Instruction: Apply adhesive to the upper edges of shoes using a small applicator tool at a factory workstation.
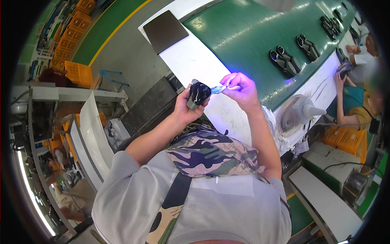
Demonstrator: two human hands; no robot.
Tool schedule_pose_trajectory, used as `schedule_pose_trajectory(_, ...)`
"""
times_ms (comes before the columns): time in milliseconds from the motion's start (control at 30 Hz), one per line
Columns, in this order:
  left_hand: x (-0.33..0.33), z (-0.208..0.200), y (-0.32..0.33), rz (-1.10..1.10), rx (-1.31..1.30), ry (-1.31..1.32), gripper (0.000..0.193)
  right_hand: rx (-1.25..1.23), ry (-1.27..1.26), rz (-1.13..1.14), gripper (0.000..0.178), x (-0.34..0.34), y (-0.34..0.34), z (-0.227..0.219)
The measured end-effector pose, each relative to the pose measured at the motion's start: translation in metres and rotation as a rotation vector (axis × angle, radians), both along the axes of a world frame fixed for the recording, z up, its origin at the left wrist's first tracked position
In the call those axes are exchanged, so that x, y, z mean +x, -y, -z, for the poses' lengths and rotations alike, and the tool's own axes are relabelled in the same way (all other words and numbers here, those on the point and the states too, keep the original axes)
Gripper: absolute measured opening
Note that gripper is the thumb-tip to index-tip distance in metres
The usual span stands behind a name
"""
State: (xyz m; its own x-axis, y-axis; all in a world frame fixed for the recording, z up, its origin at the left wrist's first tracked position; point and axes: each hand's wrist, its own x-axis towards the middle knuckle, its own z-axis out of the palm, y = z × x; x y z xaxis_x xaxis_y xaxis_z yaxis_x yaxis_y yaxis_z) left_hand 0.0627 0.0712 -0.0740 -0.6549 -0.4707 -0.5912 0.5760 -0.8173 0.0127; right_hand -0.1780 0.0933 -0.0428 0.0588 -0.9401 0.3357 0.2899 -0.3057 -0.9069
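Note:
My left hand [185, 106] grips a glossy black shoe [200, 92] with a greyish sole, held up in front of my apron by the white table edge [215, 75]. Thumb and fingers of my right hand [243, 92] pinch a small crumpled whitish piece, perhaps cloth [219, 89]. Its bluish end reaches to the shoe's right side; whether it touches cannot be made out. Blue-violet light falls on my right fingers and the table. The shoe's far side is hidden.
Several black shoes [284, 62] stand on the green belt [239, 32]. A white nozzle bottle [300, 112] is right of my right forearm. A dark square board [165, 32] lies on the far table end. At the right, a co-worker's hands [340, 80] hold a shoe. Orange crates [78, 74] stand left.

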Motion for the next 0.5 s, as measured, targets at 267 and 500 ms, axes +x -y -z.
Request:
schedule_pose_trajectory(267, 0.046, 0.017, 0.003, -0.158, -0.159, -0.22, 0.063, 0.148, -0.051, 0.115, 0.026, 0.033, 0.015, 0.046)
schedule_pose_trajectory(500, 0.138, -0.026, -0.001, -0.5, -0.324, -0.24, 0.041, 0.451, -0.056, 0.1, 0.023, 0.091, 0.023, 0.056)
